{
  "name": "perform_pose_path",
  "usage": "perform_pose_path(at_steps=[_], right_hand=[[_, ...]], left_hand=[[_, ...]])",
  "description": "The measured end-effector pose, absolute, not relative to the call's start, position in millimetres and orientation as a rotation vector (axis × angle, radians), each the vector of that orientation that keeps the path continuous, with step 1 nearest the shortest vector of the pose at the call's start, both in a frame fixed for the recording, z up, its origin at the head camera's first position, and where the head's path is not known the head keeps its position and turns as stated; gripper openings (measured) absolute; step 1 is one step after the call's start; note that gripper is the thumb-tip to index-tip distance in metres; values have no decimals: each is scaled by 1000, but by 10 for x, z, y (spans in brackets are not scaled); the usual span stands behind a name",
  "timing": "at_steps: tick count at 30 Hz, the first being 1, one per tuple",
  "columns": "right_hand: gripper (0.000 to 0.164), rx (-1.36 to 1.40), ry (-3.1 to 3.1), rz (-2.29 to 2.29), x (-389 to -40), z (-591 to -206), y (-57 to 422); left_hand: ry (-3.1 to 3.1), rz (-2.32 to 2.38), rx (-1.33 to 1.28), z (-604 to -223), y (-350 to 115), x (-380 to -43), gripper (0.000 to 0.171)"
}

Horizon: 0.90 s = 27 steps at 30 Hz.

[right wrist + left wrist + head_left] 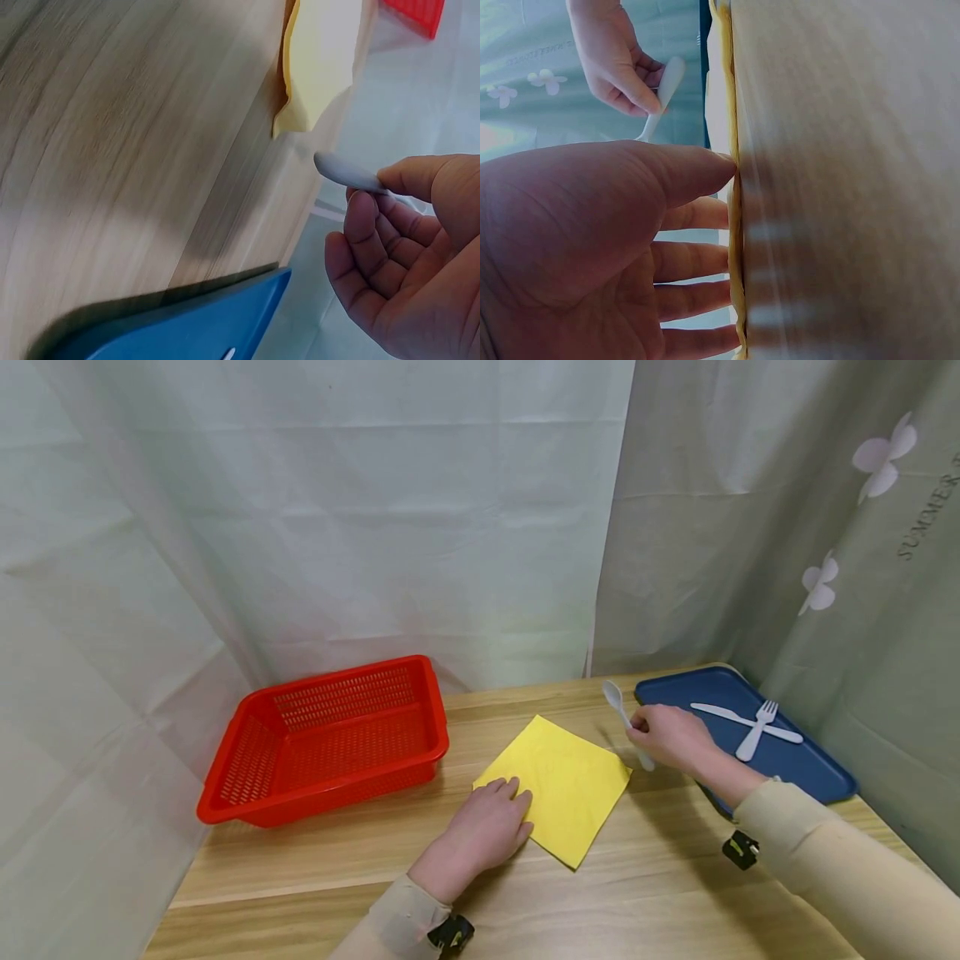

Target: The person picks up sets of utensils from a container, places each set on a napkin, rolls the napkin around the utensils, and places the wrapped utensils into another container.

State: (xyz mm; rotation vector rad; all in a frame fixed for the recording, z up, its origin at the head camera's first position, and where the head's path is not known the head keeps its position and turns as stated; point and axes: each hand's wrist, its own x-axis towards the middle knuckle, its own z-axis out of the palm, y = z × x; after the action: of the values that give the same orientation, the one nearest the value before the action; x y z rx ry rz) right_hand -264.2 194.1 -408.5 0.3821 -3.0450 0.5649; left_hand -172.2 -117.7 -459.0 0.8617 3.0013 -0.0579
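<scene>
A white spoon is pinched between the thumb and fingers of my right hand, raised above the table between the napkin and the tray. In the right wrist view the spoon's handle end sticks out past the thumb. On the near left edge of a yellow napkin rests my left hand, its fingers spread and fairly straight. The left wrist view has the left fingertips touching the napkin's edge. The napkin lies flat, turned like a diamond, its right corner slightly lifted.
A blue tray lies at the right, holding a white knife and a white fork that cross. A red perforated basket stands at the left. Pale curtains hang behind the wooden table.
</scene>
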Motion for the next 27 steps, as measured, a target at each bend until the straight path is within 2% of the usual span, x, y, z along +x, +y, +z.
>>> perform_pose_path(at_steps=[27], right_hand=[[15,505,-3085,712,-2617,-4135,1490]], left_hand=[[3018,-57,874,-4612,-1183,-1724,47]])
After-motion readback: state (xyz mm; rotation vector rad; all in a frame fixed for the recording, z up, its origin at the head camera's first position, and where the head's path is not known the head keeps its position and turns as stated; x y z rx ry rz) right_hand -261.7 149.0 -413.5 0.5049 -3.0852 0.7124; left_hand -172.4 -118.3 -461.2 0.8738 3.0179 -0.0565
